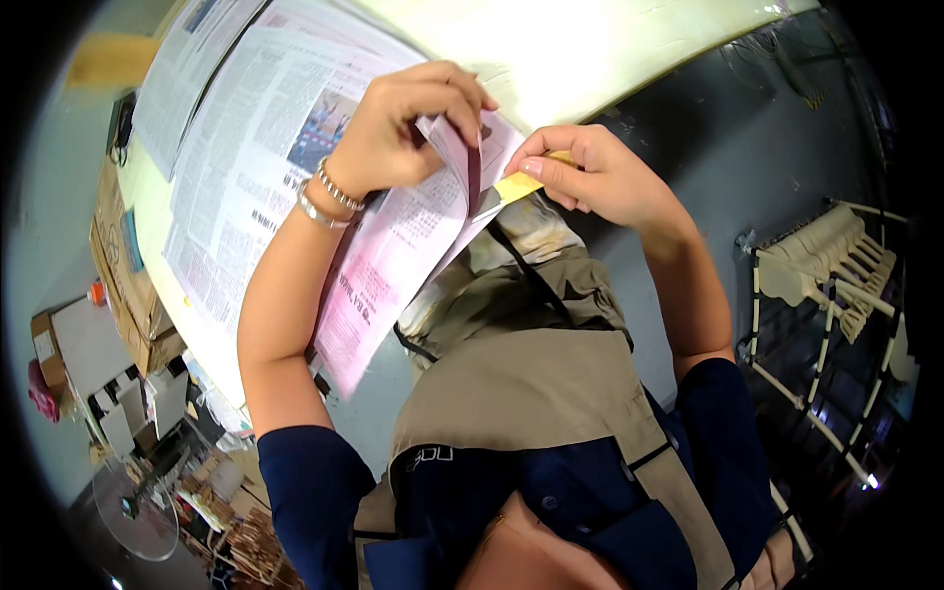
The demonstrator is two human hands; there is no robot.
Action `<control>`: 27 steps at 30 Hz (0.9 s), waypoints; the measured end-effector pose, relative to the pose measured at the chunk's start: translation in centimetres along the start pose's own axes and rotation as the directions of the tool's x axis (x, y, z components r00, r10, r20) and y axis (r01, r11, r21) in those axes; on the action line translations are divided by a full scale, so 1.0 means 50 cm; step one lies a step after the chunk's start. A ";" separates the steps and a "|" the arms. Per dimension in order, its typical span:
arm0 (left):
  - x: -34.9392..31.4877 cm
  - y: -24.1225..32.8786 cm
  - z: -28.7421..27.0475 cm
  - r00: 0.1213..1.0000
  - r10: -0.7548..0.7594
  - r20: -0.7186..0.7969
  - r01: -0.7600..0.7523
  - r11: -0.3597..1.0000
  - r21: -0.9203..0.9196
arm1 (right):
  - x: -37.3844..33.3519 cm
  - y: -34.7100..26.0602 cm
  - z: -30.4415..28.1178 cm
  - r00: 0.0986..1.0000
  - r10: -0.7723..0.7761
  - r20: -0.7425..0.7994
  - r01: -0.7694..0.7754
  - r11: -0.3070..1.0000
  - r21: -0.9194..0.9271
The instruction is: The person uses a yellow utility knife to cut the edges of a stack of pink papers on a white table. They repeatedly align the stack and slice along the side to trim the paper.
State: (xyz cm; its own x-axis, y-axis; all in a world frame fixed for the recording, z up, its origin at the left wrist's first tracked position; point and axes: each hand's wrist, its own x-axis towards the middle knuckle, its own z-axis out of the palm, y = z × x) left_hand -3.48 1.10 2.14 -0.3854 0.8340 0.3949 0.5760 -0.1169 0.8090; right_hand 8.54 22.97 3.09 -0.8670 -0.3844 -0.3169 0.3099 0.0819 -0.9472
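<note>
My left hand (413, 123), with beaded bracelets at its wrist, is closed on the folded edge of a newspaper sheet (393, 251) and lifts that edge into a curl. Between the fingers and thumb of my right hand (600, 177) is a knife (516, 187) with a yellow handle and a short grey blade. Its blade lies at the fold, between layers of the paper. The sheet's pinkish lower corner hangs past the table edge, above my lap. Part of the fold is hidden behind my left fingers.
More newspaper sheets (246, 128) lie spread on the pale table (521, 59). A cardboard box (123, 265) stands beyond the table at left, and a fan (133, 506) is at lower left. A tubular rack (816, 295) with beige pieces stands at right. My beige apron (521, 393) covers my front.
</note>
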 end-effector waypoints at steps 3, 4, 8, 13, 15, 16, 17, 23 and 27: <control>0.003 -0.011 -0.007 0.998 -0.012 -0.059 0.005 0.993 -0.114 | -0.006 -0.007 0.050 1.000 0.022 0.013 -0.022 0.999 0.033; 0.006 -0.013 -0.008 0.997 -0.010 -0.078 -0.002 0.989 -0.148 | -0.009 -0.008 0.067 0.997 0.070 0.016 -0.071 0.997 0.037; 0.001 -0.036 -0.032 0.995 0.016 -0.096 -0.036 0.977 -0.208 | -0.009 0.001 0.146 0.990 0.087 0.107 -0.100 0.987 0.127; -0.010 -0.083 -0.019 0.976 -0.011 -0.219 -0.101 0.862 -0.496 | -0.004 0.017 0.241 0.973 0.102 0.207 -0.130 0.984 0.126; 0.001 -0.064 -0.018 0.968 -0.072 -0.242 -0.073 0.837 -0.543 | -0.005 0.019 0.274 0.963 0.096 0.251 -0.131 0.983 0.129; 0.002 -0.065 -0.016 0.968 -0.057 -0.245 -0.095 0.819 -0.566 | -0.005 0.027 0.294 0.958 0.103 0.268 -0.138 0.984 0.114; 0.005 -0.066 -0.013 0.967 -0.094 -0.237 -0.057 0.826 -0.561 | -0.004 0.031 0.311 0.960 0.109 0.257 -0.134 0.988 0.080; 0.004 -0.056 -0.020 0.963 -0.139 -0.231 -0.011 0.835 -0.551 | 0.004 0.078 0.380 0.917 -0.040 0.398 0.077 0.994 -0.076; -0.002 -0.048 -0.021 0.968 -0.114 -0.225 -0.016 0.863 -0.505 | -0.019 0.040 0.272 0.902 0.058 0.427 -0.037 0.998 -0.057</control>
State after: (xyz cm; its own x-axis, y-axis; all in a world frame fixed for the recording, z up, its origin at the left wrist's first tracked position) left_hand -5.59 0.76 0.62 -0.6005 0.6991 0.3882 0.1394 -0.3865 0.9117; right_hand 15.27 11.00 2.15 -0.5979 -0.7349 -0.3200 0.3190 0.1481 -0.9361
